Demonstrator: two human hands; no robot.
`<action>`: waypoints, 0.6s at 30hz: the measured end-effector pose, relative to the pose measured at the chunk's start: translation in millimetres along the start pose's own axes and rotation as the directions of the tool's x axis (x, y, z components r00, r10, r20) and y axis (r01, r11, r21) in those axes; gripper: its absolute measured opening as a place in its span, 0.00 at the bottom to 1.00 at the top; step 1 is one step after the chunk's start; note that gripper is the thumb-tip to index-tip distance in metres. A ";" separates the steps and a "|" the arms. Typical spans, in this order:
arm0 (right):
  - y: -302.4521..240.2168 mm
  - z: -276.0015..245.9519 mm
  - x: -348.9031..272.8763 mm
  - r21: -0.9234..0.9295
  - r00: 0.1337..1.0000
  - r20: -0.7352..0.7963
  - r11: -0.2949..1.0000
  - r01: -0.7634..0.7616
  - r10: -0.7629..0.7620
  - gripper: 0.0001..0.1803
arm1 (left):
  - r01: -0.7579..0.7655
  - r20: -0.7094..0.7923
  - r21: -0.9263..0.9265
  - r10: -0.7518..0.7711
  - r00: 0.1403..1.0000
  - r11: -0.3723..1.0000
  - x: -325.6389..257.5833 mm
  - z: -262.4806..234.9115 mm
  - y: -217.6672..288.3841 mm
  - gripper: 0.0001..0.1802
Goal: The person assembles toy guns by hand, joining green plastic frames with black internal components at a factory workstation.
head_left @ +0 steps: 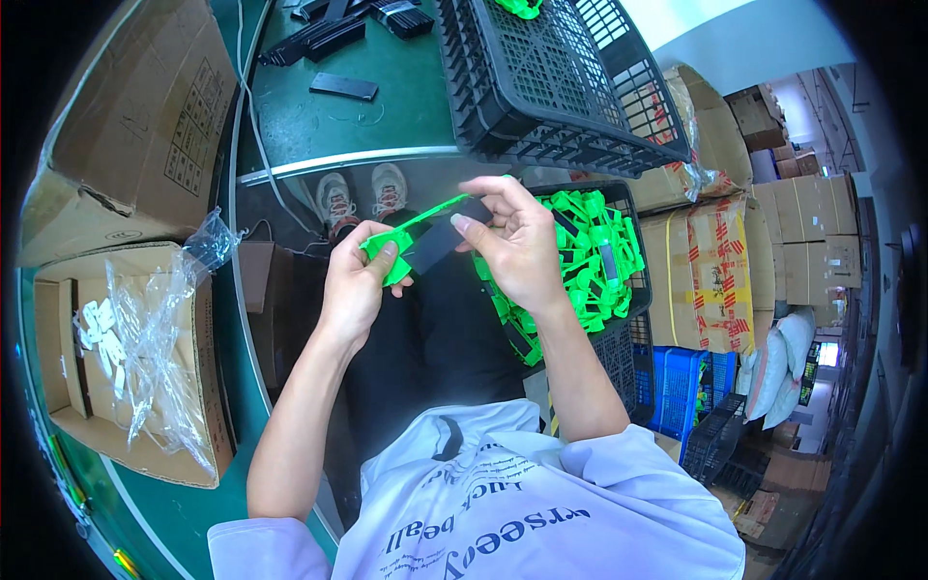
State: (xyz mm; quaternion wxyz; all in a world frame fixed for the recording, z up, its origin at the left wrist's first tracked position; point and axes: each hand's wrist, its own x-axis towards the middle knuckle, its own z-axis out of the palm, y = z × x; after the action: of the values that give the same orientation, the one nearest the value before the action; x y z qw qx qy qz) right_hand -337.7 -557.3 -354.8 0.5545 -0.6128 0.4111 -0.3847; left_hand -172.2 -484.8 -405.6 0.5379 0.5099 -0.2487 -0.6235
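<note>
My left hand is closed on a bright green plastic part, pinching it between thumb and fingers over my lap. A dark, flat rectangular piece lies against this green part. My right hand grips the dark piece's far right end, thumb on top and fingers curled behind. How the two pieces join is hidden by the fingers. Beside my right forearm, many similar green parts, some with dark strips on them, fill a black crate.
On the green table ahead lie a single dark strip and stacked black strips. A black mesh crate overhangs its right edge. At left, an open carton holds white parts and clear plastic. Taped cartons and a blue crate stand right.
</note>
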 end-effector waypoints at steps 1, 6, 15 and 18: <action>5.6 -0.5 0.4 -0.002 1.000 0.004 1.000 -0.004 0.004 0.13 | 0.002 -0.003 -0.004 -0.002 1.000 1.000 -0.3 -0.3 -0.2 0.04; 15.0 1.0 1.0 -0.087 0.993 -0.077 0.993 0.080 -0.086 0.14 | 0.025 0.020 -0.036 -0.024 1.000 0.999 -0.2 1.9 -1.0 0.03; 16.6 -2.5 1.5 -0.380 0.953 -0.021 0.884 0.272 -0.302 0.15 | 0.031 0.029 -0.058 -0.030 0.999 0.998 -1.2 1.7 0.0 0.02; 18.7 -0.1 -0.7 -0.323 0.971 -0.057 0.925 0.202 -0.231 0.14 | 0.037 0.020 -0.053 -0.036 0.999 0.998 0.1 0.8 -2.7 0.02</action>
State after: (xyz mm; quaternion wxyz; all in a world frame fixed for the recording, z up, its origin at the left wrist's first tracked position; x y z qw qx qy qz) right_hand -339.4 -557.6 -373.5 0.3839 -0.7162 0.4225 -0.4014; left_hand -174.0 -484.2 -407.7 0.5375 0.4939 -0.2276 -0.6445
